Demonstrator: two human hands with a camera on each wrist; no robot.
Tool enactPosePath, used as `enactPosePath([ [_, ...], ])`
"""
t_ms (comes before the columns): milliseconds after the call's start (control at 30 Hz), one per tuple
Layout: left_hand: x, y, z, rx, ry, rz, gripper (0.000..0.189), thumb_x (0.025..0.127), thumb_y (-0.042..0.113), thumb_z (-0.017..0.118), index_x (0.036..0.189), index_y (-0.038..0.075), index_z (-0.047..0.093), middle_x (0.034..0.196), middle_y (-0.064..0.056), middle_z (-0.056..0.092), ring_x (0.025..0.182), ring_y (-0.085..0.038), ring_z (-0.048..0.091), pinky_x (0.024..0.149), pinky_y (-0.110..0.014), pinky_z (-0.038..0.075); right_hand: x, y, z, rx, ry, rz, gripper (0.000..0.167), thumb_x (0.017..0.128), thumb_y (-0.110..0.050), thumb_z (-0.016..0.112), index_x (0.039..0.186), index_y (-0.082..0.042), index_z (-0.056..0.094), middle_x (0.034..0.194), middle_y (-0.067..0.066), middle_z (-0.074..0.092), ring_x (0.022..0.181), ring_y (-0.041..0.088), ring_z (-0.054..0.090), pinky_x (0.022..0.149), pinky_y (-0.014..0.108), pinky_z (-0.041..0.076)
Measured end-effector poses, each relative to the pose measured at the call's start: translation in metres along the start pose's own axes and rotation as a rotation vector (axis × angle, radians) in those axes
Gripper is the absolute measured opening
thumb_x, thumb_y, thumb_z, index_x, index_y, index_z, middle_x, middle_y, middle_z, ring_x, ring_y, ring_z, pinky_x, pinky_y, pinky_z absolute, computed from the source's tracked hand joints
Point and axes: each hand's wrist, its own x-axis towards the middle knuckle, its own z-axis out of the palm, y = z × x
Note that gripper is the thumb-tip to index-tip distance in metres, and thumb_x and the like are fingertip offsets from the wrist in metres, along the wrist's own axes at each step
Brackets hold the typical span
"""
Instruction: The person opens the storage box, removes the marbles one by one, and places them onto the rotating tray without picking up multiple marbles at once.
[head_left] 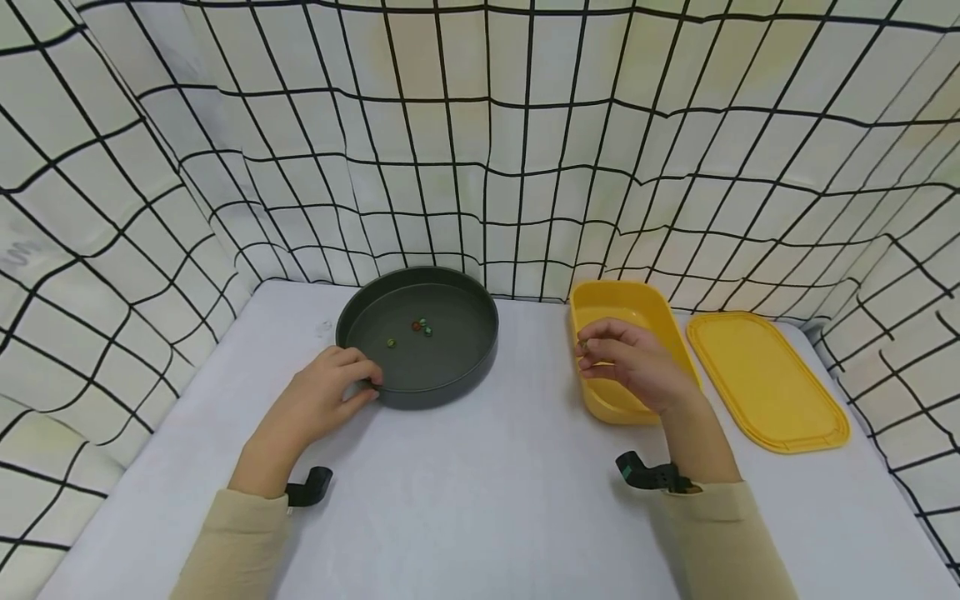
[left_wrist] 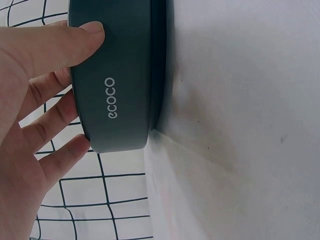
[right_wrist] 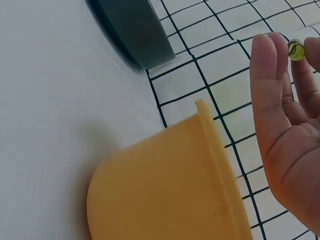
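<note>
A dark round pan (head_left: 450, 358) stands on the white table at centre-left, with several small marbles (head_left: 416, 326) lying inside it. My left hand (head_left: 318, 396) holds the pan's near-left rim. In the left wrist view the thumb lies on the outer wall (left_wrist: 125, 65), beside the word "ecoco", and the other fingers reach over the rim. To the right, my right hand (head_left: 633, 358) is over a yellow tub (head_left: 622, 292). It pinches a clear yellow-green glass marble (right_wrist: 296, 50) between thumb and fingertips, above the tub's rim in the right wrist view.
A flat yellow lid (head_left: 768, 383) lies on the table to the right of the tub. White walls covered by a black grid net (head_left: 487, 162) enclose the table at the back and both sides. White tabletop (head_left: 480, 500) stretches between pan and tub and toward me.
</note>
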Motion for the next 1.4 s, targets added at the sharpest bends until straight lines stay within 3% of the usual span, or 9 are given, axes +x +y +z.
enactPosePath([
  [533,-0.001,-0.001,0.001,-0.002,0.004,0.011,0.021,0.079,0.007,0.083,0.091,0.019,0.070,0.095,0.006,0.064,0.099,-0.022,0.057,0.083,-0.043,0.051,0.027,-0.009,0.034,-0.028,-0.017,0.093,0.015,0.100,-0.010,0.057,0.112,-0.002,0.060,0.102,0.014,0.066,0.088,0.022,0.066,0.087,0.038,0.058],
  [1000,-0.002,-0.003,0.001,-0.005,0.013,0.023,0.022,0.080,0.007,0.083,0.091,0.020,0.069,0.094,0.007,0.063,0.099,-0.021,0.056,0.082,-0.042,0.051,0.054,-0.008,0.061,-0.036,-0.070,0.122,0.015,0.100,-0.009,0.057,0.113,-0.002,0.060,0.102,0.013,0.066,0.085,0.023,0.066,0.086,0.040,0.059],
  [1400,0.000,-0.004,0.003,-0.003,0.011,0.027,0.021,0.079,0.007,0.083,0.091,0.019,0.070,0.094,0.005,0.063,0.098,-0.022,0.057,0.083,-0.042,0.051,0.073,-0.004,0.083,-0.047,-0.136,0.140,0.024,0.100,-0.006,0.054,0.120,0.009,0.054,0.100,0.012,0.066,0.085,0.022,0.065,0.085,0.039,0.059],
])
